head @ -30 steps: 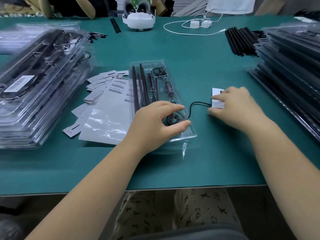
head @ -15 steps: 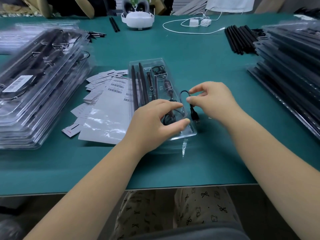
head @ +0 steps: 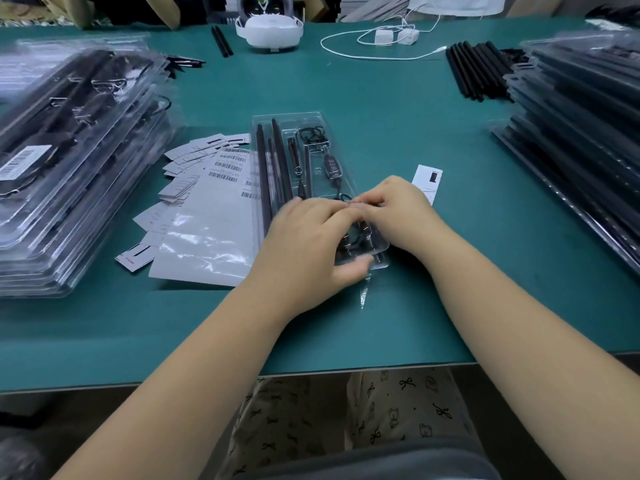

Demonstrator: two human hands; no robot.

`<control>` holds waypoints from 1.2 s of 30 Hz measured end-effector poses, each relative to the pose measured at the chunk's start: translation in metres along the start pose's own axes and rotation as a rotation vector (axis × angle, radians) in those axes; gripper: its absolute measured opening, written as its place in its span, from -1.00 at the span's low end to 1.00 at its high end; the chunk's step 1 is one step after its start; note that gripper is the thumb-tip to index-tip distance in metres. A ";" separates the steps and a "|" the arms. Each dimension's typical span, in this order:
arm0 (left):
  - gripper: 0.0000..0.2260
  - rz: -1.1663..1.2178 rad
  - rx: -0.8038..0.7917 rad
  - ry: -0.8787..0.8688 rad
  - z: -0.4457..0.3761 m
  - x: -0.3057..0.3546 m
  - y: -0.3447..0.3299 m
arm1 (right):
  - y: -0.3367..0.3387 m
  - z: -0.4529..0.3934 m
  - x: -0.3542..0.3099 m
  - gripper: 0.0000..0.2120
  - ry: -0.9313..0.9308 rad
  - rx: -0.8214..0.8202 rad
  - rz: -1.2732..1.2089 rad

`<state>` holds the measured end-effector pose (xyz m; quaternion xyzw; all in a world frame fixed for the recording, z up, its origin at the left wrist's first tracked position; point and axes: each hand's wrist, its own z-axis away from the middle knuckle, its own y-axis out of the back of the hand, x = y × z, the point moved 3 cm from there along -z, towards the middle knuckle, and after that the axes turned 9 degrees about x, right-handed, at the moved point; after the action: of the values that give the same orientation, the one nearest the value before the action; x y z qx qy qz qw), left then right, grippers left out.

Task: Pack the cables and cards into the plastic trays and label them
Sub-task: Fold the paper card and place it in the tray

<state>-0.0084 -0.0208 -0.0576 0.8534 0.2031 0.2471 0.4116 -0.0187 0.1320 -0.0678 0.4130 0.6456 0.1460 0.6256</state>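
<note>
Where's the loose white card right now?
In the head view, the white card lies flat on the green table, just right of the clear tray and beyond the right hand.

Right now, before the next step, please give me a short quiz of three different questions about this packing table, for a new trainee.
1. True or false: the white card already lies inside the open plastic tray.
2. Which thing do both hands work on? A) the barcode label sheet B) the black cable at the tray's near end C) the white headset
3. Fill in: the stack of packed trays that shows a barcode label stands on the person's ____ side.

Key
1. False: it lies on the green table, right of the tray.
2. B: left hand and right hand meet over it.
3. left
</note>
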 end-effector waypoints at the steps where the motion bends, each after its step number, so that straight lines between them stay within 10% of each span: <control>1: -0.53 -0.046 -0.039 0.008 0.000 -0.001 -0.001 | 0.003 0.000 0.002 -0.81 0.005 -0.061 -0.005; 17: -0.30 -0.062 -0.276 0.033 0.000 -0.010 -0.009 | 0.024 0.008 0.019 -0.90 -0.066 -0.120 -0.174; 36: -0.38 -0.043 -0.351 0.036 -0.001 -0.011 -0.009 | 0.007 0.003 0.016 -0.46 0.055 0.039 0.045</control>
<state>-0.0190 -0.0208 -0.0667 0.7593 0.1823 0.2853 0.5557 -0.0119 0.1469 -0.0743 0.4355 0.6557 0.1590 0.5959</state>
